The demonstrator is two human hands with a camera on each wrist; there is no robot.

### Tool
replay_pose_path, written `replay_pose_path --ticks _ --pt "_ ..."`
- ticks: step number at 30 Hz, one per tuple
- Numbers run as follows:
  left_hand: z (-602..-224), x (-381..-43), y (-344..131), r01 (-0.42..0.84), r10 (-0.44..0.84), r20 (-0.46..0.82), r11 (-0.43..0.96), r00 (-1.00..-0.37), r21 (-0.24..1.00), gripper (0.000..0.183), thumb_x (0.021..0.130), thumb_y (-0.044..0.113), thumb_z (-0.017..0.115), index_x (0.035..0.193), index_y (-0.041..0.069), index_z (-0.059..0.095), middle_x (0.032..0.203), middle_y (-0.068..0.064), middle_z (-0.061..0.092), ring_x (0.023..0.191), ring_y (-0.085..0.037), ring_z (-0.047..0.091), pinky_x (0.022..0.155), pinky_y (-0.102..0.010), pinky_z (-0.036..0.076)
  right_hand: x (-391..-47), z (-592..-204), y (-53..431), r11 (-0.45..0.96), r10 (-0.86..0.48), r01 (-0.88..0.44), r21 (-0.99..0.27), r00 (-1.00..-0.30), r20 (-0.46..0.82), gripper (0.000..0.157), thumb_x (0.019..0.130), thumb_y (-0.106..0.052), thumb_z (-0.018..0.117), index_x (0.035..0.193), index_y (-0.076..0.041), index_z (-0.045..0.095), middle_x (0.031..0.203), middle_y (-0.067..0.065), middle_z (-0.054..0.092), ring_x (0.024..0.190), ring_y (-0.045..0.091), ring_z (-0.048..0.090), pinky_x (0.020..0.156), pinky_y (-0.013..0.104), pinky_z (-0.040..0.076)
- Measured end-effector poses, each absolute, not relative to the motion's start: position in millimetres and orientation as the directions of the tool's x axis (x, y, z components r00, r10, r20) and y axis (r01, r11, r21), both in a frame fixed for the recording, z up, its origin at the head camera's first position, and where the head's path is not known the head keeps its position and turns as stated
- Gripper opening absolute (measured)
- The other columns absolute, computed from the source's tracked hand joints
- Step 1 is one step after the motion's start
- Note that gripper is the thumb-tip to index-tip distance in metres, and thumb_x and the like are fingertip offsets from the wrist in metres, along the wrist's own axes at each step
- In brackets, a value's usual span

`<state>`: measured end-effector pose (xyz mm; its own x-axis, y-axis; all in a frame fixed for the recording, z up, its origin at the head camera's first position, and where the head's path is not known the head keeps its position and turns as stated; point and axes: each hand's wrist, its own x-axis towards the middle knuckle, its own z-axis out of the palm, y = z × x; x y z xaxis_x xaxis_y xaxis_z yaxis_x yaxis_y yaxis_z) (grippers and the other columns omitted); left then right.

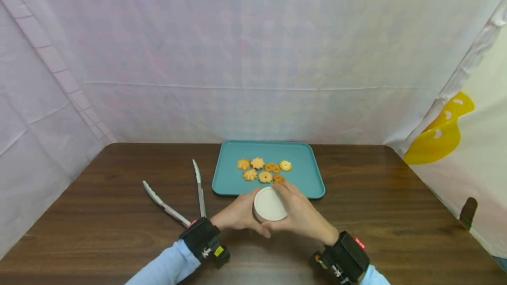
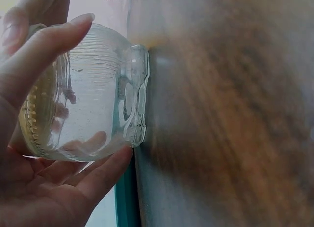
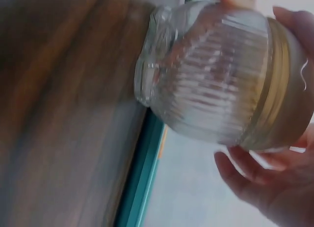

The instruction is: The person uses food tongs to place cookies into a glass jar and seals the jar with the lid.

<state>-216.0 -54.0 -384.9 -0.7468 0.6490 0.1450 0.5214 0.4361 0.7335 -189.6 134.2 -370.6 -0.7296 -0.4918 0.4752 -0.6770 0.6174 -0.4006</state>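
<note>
A clear ribbed glass jar [image 2: 93,89] with a white lid [image 1: 270,204] stands upright close at the table surface, between both hands. My left hand [image 1: 240,213] grips the jar from the left, its thumb on the near side and its fingers round the far side. From the right, my right hand [image 1: 303,214] holds the lid, thumb in front and fingers behind. The lid's rim [image 3: 279,84] sits on the jar's mouth. Through the glass in the left wrist view, the jar looks empty.
Behind the hands lies a teal tray [image 1: 306,179] with several flower-shaped cookies [image 1: 250,174] and small pretzels [image 1: 272,167]. Spread metal tongs [image 1: 168,208] lie on the brown table [image 1: 99,214] to the left, partly hidden by my left wrist. Pale cloth [image 1: 245,56] hangs along the table's far edge.
</note>
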Motion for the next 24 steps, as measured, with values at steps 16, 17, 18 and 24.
replay_pose_path --ticks 16,17,18,24 --pt "-384 -213 -54 0.516 0.642 0.149 0.433 -0.752 0.739 0.096 0.051 0.030 0.084 0.129 0.002 0.035 0.123 -0.017 0.054 0.107 -0.026 0.052 0.090 -0.045 0.045 -180 -374 124 0.652 -0.408 -0.607 -0.455 -0.786 0.464 0.095 0.064 -0.056 0.069 0.131 0.002 0.035 0.115 0.023 0.050 0.098 0.028 0.050 0.071 0.044 0.053" --pt "-384 -213 -54 0.513 0.640 0.149 0.431 -0.753 0.743 0.096 0.052 0.029 0.084 0.129 0.001 0.035 0.123 -0.017 0.054 0.106 -0.026 0.052 0.090 -0.045 0.045 -177 -375 120 0.678 -0.376 -0.591 -0.437 -0.789 0.485 0.096 0.065 -0.058 0.067 0.131 0.003 0.035 0.112 0.023 0.051 0.095 0.028 0.050 0.068 0.042 0.053" --pt "-384 -213 -54 0.508 0.638 0.148 0.429 -0.756 0.746 0.096 0.052 0.029 0.084 0.129 0.001 0.035 0.122 -0.017 0.054 0.106 -0.026 0.052 0.090 -0.045 0.045 -175 -376 117 0.705 -0.345 -0.574 -0.416 -0.790 0.506 0.096 0.065 -0.060 0.065 0.130 0.004 0.035 0.108 0.022 0.051 0.091 0.026 0.051 0.065 0.040 0.054" --pt "-385 -213 -53 0.492 0.624 0.144 0.433 -0.768 0.755 0.096 0.051 0.030 0.085 0.129 0.003 0.036 0.120 -0.015 0.054 0.105 -0.025 0.052 0.089 -0.045 0.045 -168 -377 107 0.779 -0.252 -0.522 -0.346 -0.767 0.591 0.090 0.062 -0.050 0.073 0.122 0.009 0.041 0.098 0.019 0.052 0.086 0.025 0.048 0.058 0.038 0.053"
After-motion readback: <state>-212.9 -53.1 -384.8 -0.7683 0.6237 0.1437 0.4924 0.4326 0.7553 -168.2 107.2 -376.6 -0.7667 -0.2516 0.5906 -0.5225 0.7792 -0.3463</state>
